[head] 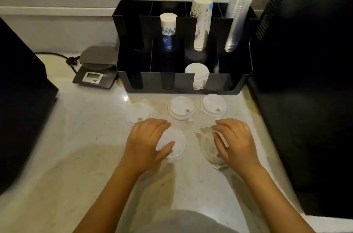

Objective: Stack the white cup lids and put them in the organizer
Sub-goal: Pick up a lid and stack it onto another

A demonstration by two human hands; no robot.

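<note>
At the far left of the pale stone desk (80, 156) we see a small grey digital scale (95, 68) with a black cable running off it. Just right of it stands the black plastic compartment organizer (219, 80), which holds a blue-and-white paper cup stack (168, 28), a taller white printed paper cup stack (201, 23), a clear plastic cup stack (236, 24) and, in a front slot, a short white cup stack (197, 74).

In front of the organizer three round white plastic cup lids lie flat on the desk: the left lid (139, 111), the middle lid (181, 108) and the right lid (214, 106), all apart from one another.

Nearer to us, our left hand (149, 141) curls around a fourth white lid (174, 146), thumb and fingers gripping its rim. Our right hand (234, 141) closes likewise on a fifth white lid (209, 148), which looks tilted off the desk.
</note>
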